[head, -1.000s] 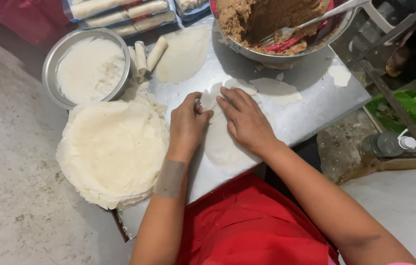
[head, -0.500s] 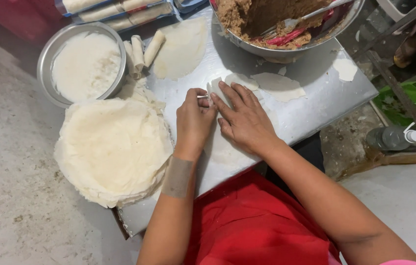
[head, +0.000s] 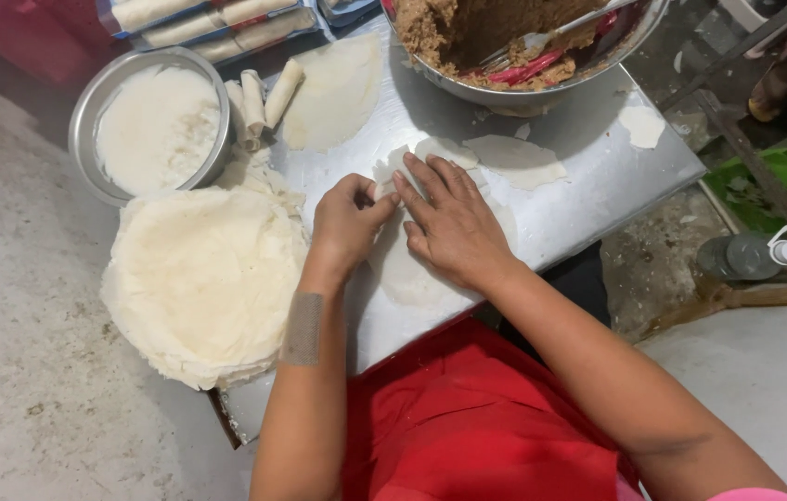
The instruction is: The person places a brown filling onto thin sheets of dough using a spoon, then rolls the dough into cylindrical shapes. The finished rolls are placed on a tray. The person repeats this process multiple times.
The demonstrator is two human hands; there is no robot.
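While the wrapper (head: 412, 269) lies flat on the steel table (head: 598, 186), left hand (head: 345, 227) curls over its far edge, pinching it; right hand (head: 454, 223) presses flat, fingers spread, pinning it for rolling.

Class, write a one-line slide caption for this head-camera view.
Left hand and right hand press a round wrapper on a metal tray, beside stacked wrappers.

Blue-edged clear pkgs of rolls (head: 212, 20) top left; bottle label (head: 729, 257) right.
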